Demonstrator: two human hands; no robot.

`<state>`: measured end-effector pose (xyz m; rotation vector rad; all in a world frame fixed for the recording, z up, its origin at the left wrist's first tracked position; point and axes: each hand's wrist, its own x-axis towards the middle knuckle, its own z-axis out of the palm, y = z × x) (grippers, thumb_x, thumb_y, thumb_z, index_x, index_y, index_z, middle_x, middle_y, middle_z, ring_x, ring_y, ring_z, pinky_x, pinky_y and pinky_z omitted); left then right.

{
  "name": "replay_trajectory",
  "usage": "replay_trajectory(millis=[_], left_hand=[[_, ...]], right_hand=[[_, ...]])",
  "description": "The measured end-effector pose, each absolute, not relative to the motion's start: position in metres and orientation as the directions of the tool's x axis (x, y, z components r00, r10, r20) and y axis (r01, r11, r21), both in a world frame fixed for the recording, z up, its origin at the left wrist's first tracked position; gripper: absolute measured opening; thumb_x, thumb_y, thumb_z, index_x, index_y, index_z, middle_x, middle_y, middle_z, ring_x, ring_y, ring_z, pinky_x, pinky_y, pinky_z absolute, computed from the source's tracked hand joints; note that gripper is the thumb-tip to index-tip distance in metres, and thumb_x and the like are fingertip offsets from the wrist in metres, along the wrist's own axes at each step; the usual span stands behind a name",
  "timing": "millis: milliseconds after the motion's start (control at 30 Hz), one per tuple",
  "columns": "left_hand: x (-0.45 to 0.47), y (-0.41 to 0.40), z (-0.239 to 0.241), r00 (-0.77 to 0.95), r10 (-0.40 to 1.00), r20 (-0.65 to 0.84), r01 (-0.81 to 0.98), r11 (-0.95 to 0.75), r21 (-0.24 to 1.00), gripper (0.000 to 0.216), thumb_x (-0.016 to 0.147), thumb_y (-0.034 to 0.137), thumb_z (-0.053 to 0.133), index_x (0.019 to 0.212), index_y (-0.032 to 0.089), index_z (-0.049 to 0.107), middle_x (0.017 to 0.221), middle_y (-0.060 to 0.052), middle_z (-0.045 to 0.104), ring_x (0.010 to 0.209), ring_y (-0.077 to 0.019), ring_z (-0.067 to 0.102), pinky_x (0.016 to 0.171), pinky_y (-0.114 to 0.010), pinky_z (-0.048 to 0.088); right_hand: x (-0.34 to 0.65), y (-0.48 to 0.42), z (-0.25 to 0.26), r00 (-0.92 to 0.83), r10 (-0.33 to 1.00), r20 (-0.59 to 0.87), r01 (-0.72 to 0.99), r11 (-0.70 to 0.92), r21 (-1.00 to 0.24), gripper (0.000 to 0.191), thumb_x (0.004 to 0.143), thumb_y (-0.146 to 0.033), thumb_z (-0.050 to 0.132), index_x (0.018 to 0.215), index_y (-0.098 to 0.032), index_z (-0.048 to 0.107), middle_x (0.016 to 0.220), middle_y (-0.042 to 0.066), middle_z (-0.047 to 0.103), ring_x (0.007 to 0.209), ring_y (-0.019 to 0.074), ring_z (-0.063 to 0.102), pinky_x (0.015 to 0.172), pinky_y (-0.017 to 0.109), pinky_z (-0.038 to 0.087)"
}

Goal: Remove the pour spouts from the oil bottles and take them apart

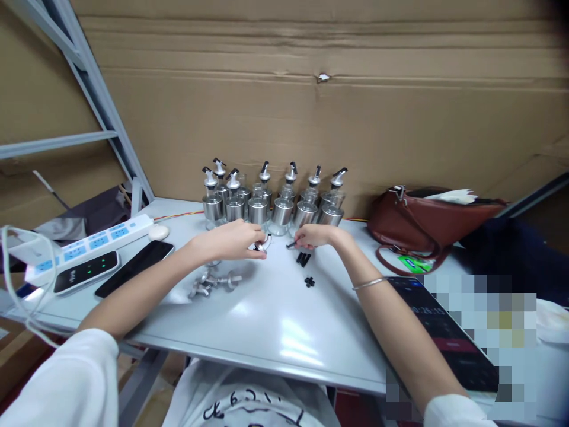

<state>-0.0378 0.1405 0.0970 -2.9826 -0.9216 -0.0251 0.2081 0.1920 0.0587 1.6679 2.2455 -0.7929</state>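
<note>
The metal spout sits at the tips of your left hand, just in front of the row of bottles. Your left fingers are curled in and pinched on it, so only its curved silver end pokes out past them towards your other hand. Your right hand faces it from the other side, also just in front of the bottles. Its fingertips are closed on a small black plug, which points at the spout. The two parts are near each other, with a small gap between them, and you cannot tell more of the plug's shape because it is so small.

In front of the bottles, under your right hand, lie a few more black pieces and a small black cluster a little nearer to you. A loose pile of spare spouts lies below your left wrist. You wear a thin bracelet on your right forearm.

To the left of the bottles there is a white oval thing, a power strip, a phone and a dark device with green lights. To the right of the bottles a brown bag rests on the grey table, with a dark screen nearer to you.
</note>
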Motion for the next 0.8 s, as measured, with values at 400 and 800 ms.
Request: replay_trajectory(millis=[400, 800], left_hand=[[-0.037, 0.1382, 0.1041, 0.818, 0.574, -0.041, 0.575, -0.818, -0.006, 0.031, 0.091, 0.043, 0.051, 0.101, 0.017, 0.063, 0.098, -0.006, 0.064, 0.08, -0.0181, 0.06, 0.068, -0.026, 0.036], [-0.0369, 0.139, 0.1026, 0.82, 0.57, -0.055, 0.571, -0.821, -0.003, 0.033, 0.091, 0.045, 0.051, 0.105, 0.017, 0.063, 0.1, -0.006, 0.064, 0.083, -0.018, 0.061, 0.069, -0.025, 0.037]], right_hand=[[0.203, 0.1948, 0.0551, -0.391, 0.825, -0.408, 0.91, 0.281, -0.305, 0.026, 0.075, -0.002, 0.049, 0.088, -0.014, 0.069, 0.067, 0.003, 0.062, 0.065, 0.014, 0.06, 0.061, 0.019, 0.043], [0.202, 0.1973, 0.0527, -0.436, 0.789, -0.433, 0.898, 0.352, -0.263, 0.036, 0.068, 0.002, 0.048, 0.09, -0.012, 0.072, 0.091, 0.005, 0.071, 0.085, 0.0176, 0.063, 0.067, 0.017, 0.043]])
